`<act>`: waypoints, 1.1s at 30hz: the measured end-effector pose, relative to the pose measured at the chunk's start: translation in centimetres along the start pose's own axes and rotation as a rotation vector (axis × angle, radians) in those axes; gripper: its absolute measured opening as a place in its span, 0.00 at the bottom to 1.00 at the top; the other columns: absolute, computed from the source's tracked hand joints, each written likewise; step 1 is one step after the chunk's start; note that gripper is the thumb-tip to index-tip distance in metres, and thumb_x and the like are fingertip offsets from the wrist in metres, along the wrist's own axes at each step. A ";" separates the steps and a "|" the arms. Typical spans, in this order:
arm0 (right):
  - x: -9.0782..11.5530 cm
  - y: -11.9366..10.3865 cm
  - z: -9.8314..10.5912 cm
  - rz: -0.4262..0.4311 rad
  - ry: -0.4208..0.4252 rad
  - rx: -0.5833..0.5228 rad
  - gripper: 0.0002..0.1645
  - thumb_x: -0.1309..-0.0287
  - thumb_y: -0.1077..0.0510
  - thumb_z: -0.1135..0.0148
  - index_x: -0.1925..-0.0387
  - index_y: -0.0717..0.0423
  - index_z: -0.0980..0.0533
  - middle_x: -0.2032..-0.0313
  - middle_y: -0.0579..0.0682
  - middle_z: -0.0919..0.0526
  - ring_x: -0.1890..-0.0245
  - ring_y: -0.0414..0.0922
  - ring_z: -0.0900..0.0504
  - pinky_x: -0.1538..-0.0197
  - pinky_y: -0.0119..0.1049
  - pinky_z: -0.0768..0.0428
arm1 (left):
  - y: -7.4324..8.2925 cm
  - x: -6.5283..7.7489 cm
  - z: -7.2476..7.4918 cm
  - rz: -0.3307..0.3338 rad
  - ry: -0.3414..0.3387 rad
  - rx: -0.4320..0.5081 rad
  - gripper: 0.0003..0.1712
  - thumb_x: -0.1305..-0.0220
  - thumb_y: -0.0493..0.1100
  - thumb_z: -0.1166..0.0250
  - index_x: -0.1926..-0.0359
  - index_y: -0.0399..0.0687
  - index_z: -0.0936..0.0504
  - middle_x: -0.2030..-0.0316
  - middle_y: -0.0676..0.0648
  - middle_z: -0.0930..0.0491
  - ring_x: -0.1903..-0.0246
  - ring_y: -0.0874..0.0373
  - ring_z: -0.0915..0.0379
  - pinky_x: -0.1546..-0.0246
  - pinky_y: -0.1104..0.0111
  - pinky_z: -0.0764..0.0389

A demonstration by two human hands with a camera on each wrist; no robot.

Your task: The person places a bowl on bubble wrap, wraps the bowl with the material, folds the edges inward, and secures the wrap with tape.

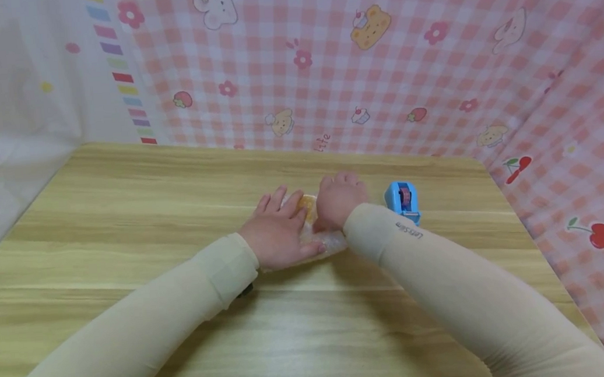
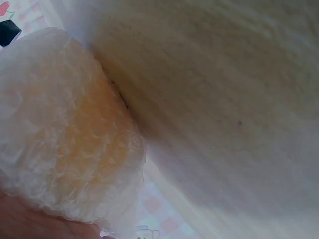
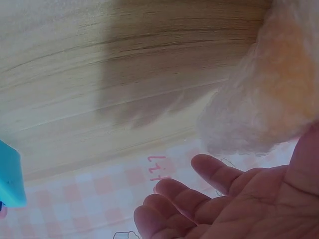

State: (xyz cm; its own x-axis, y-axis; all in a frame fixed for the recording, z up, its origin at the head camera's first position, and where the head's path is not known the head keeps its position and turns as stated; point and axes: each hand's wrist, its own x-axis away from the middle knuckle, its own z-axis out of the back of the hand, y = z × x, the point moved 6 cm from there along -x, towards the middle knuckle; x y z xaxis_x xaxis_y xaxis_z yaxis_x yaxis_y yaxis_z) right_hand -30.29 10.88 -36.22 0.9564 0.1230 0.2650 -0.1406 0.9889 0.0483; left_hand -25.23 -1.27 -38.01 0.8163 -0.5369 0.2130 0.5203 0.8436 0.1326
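A bundle of bubble wrap (image 1: 329, 243) lies on the table, and something yellow-orange shows through its layers. My left hand (image 1: 276, 237) rests on the left part of the wrap with its fingers spread. At the right end, my right hand (image 1: 339, 200) leans against the bundle. The right wrist view shows that hand's fingers (image 3: 214, 172) loosely extended beside the bubble wrap (image 3: 264, 99), its thumb side close against it. In the left wrist view the wrapped bundle (image 2: 84, 134) looks rounded; the item inside is too blurred to tell.
A blue tape dispenser (image 1: 404, 200) with a reddish roll stands right of my right hand. The wood-grain table (image 1: 151, 211) runs back to a pink checked cloth (image 1: 272, 62), which also hangs on the right. A white dotted cloth (image 1: 16, 86) hangs at the left.
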 end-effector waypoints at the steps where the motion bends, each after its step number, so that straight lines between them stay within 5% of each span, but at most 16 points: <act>1: 0.0 0.0 0.0 -0.002 -0.002 -0.001 0.52 0.43 0.35 0.24 0.31 0.62 0.33 0.32 0.66 0.29 0.29 0.62 0.34 0.23 0.57 0.33 | 0.0 0.0 0.0 0.000 0.000 -0.003 0.56 0.28 0.80 0.57 0.17 0.43 0.44 0.14 0.43 0.59 0.15 0.38 0.72 0.17 0.42 0.61; 33: -0.2 0.7 0.3 0.004 -0.057 -0.049 0.49 0.42 0.36 0.26 0.31 0.62 0.31 0.35 0.63 0.25 0.28 0.62 0.33 0.22 0.57 0.34 | -0.1 -0.1 -0.1 0.003 0.000 -0.004 0.57 0.28 0.80 0.56 0.18 0.42 0.41 0.14 0.42 0.59 0.15 0.37 0.72 0.16 0.44 0.62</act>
State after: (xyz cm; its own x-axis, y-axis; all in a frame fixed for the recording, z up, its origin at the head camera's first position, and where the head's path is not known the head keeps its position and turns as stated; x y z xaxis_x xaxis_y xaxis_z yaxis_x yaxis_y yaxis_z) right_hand -30.71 11.53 -35.94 0.9396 0.1236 0.3192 -0.1307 0.9914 0.0007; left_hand -25.35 -1.28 -38.12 0.8180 -0.5343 0.2131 0.5187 0.8453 0.1281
